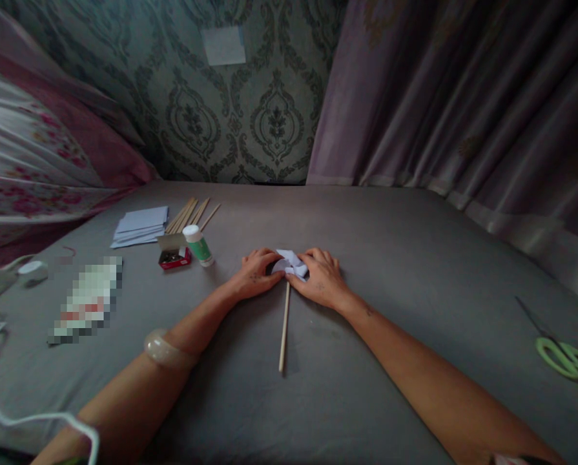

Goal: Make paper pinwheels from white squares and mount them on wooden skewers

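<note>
A small white paper pinwheel [291, 263] lies in the middle of the grey surface, its folded blades curling up. From under it a thin wooden stick [284, 329] points straight toward me. My left hand [260, 271] grips the pinwheel's left side, thumb at the lower edge and fingers curled behind. On the opposite side my right hand [321, 274] pinches the paper between thumb and fingers. Both hands rest low on the surface. My palms and some fingertips are hidden.
Left of my hands stand a glue stick [199, 247] and an open red box [174, 256] of small metal pieces. Behind are stacked paper sheets [141, 226] and several wooden sticks [185, 214]. Green-handled scissors [560, 355] lie far right; a white cable [31, 420] runs along the left.
</note>
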Available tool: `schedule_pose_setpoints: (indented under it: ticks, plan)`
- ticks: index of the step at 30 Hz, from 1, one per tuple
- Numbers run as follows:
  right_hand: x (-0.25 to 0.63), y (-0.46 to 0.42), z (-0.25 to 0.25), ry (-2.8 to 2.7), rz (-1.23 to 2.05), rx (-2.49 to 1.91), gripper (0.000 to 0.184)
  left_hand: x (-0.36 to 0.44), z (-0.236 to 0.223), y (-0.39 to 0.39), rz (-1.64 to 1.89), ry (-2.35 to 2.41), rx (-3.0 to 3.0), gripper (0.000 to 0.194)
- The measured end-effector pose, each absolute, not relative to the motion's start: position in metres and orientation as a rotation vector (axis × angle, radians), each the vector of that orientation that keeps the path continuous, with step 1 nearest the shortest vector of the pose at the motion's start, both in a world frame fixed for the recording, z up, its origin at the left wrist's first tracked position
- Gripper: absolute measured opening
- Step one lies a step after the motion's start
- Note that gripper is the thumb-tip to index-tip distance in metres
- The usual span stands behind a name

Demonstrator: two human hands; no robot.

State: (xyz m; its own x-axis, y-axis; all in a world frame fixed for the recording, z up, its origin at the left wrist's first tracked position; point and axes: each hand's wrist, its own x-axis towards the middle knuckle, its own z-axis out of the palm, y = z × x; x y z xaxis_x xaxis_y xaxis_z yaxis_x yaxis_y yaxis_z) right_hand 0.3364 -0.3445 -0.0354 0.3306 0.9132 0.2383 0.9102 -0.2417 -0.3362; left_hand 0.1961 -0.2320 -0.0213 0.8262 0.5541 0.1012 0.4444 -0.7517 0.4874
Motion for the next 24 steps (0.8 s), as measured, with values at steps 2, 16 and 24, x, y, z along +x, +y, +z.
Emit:
schedule_pose_setpoints:
  ticks: [2,16,24]
  plan:
    - [0.336,-0.344,-0.036,-1.597,0.01,-2.192,0.044,0.196,-0.022,-0.231,0.334,0.738,2.554,0.039]
    - [0.39,-0.35,-0.013,-1.81,0.498,-1.714,0.031,0.183,0.017,-0.267,0.317,0.992,2.594,0.026]
    - [0.391,-0.348,-0.018,-1.783,0.559,-1.752,0.016,0.18,0.006,-0.282,-0.036,0.819,2.772,0.02]
